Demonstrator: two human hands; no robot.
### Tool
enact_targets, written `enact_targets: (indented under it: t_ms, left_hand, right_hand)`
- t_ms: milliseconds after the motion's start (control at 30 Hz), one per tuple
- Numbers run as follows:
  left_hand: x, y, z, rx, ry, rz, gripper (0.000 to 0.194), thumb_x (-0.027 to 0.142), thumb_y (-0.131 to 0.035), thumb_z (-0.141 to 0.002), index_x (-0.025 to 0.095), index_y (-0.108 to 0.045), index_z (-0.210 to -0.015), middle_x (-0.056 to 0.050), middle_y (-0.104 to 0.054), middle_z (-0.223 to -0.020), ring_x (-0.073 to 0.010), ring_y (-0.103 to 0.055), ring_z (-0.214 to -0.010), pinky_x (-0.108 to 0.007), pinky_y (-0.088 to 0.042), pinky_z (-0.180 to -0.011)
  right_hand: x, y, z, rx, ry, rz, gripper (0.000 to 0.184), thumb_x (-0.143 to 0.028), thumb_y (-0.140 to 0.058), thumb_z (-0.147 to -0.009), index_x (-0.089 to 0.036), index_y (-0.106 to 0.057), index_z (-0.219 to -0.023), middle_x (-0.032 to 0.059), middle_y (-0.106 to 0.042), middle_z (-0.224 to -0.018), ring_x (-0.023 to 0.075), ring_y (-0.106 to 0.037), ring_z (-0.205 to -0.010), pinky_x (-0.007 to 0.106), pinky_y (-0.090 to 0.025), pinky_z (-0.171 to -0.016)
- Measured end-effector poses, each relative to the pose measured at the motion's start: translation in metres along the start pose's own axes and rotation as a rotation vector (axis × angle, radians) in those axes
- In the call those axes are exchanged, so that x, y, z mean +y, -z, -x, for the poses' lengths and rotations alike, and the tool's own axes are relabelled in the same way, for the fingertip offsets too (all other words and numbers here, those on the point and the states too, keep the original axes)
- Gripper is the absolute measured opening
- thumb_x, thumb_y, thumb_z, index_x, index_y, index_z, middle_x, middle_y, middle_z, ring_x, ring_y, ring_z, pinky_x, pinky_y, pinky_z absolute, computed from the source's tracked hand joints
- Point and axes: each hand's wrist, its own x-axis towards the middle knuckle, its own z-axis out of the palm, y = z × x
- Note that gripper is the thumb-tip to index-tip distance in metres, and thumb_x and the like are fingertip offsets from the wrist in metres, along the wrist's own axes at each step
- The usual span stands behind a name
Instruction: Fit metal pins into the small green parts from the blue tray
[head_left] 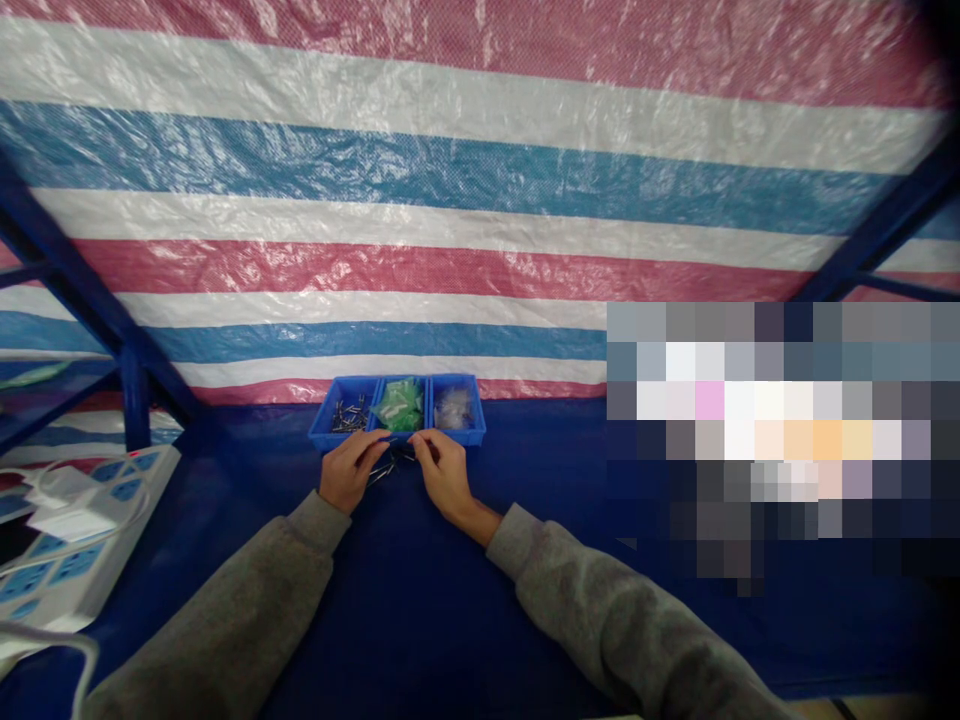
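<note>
My left hand [351,470] and my right hand [444,474] are close together just in front of three blue bins, each with its thumb and fingers pinched. What their fingertips hold, if anything, is too small to make out. Thin, dark metal pieces [381,473] lie on the blue table between the hands. Behind my left hand, the left bin [322,437] contains small screw-like metal parts [349,414]. Green plastic packaging [401,405] fills the middle bin, and clear plastic bags [453,408] lie in the right bin [474,437].
A white power strip [97,590] with plugged-in adapters and cables lies at the left. Striped plastic sheeting [420,265] hangs behind the blue table [420,620]. Blue frame posts [135,395] stand at the sides. A pixelated patch hides the right side.
</note>
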Motion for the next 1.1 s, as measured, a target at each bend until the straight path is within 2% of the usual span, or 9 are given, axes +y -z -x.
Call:
enact_targets:
  t_ms: [100,267,533,667,767,933,1100]
  left_hand:
    - [-0.001,0.000,0.001,0.050,0.079,0.022,0.021,0.035,-0.055,-0.084,0.019,-0.063,-0.094,-0.002,-0.069,-0.086,-0.0129,-0.065,-0.070,-0.023,-0.052,-0.071]
    - [0.000,0.000,0.002,0.050,0.146,0.090,0.022,0.035,-0.057,-0.082,0.019,-0.059,-0.099,0.004,-0.065,-0.062,-0.0103,-0.061,-0.053,-0.021,-0.050,-0.059]
    - [0.000,0.000,0.004,0.013,0.172,0.178,0.021,0.033,-0.058,-0.082,0.020,-0.058,-0.098,0.006,-0.064,-0.059,-0.0072,-0.053,-0.041,-0.019,-0.046,-0.050]
    - [-0.002,0.000,0.006,-0.022,0.167,0.176,0.022,0.033,-0.057,-0.082,0.020,-0.059,-0.099,0.006,-0.065,-0.060,-0.0077,-0.055,-0.043,-0.019,-0.047,-0.051]
    - [-0.001,0.000,0.006,-0.011,0.164,0.146,0.022,0.033,-0.055,-0.084,0.019,-0.060,-0.100,0.004,-0.068,-0.067,-0.0081,-0.057,-0.047,-0.019,-0.048,-0.052]
    - [0.000,0.001,0.002,0.034,0.071,0.055,0.023,0.034,-0.060,-0.081,0.018,-0.064,-0.097,-0.002,-0.070,-0.083,-0.0115,-0.063,-0.065,-0.022,-0.051,-0.065]
    - [0.002,0.001,0.000,0.029,-0.030,0.060,0.014,0.026,-0.056,-0.084,0.018,-0.066,-0.090,-0.003,-0.069,-0.087,-0.0139,-0.064,-0.081,-0.026,-0.049,-0.080]
  right_hand:
    - [-0.001,0.000,0.000,-0.003,0.003,-0.015,0.028,-0.034,-0.043,-0.090,-0.017,-0.065,-0.086,0.0033,-0.063,-0.076,0.0145,-0.055,-0.067,0.025,-0.042,-0.064]
    - [-0.003,0.001,0.001,-0.097,0.057,-0.036,0.023,-0.034,-0.049,-0.087,-0.019,-0.067,-0.091,0.0028,-0.061,-0.075,0.0131,-0.052,-0.062,0.024,-0.041,-0.059]
    - [-0.005,0.000,0.002,-0.143,0.062,-0.062,0.019,-0.033,-0.053,-0.085,-0.019,-0.066,-0.084,0.0008,-0.057,-0.071,0.0112,-0.048,-0.058,0.022,-0.038,-0.055]
    - [-0.006,0.000,0.002,-0.160,0.058,-0.067,0.019,-0.034,-0.053,-0.085,-0.019,-0.064,-0.081,0.0001,-0.058,-0.072,0.0105,-0.048,-0.057,0.022,-0.038,-0.055]
    - [-0.003,-0.001,0.001,-0.128,0.040,-0.071,0.020,-0.034,-0.050,-0.086,-0.018,-0.062,-0.081,0.0005,-0.059,-0.073,0.0113,-0.050,-0.060,0.022,-0.039,-0.057]
    - [0.003,-0.003,0.000,-0.051,-0.019,-0.100,0.023,-0.035,-0.046,-0.089,-0.017,-0.061,-0.085,0.0011,-0.061,-0.075,0.0125,-0.055,-0.066,0.022,-0.042,-0.061]
    - [0.005,-0.003,0.000,-0.046,-0.024,-0.081,0.025,-0.037,-0.047,-0.088,-0.017,-0.061,-0.083,0.0006,-0.061,-0.074,0.0124,-0.054,-0.064,0.022,-0.042,-0.061]
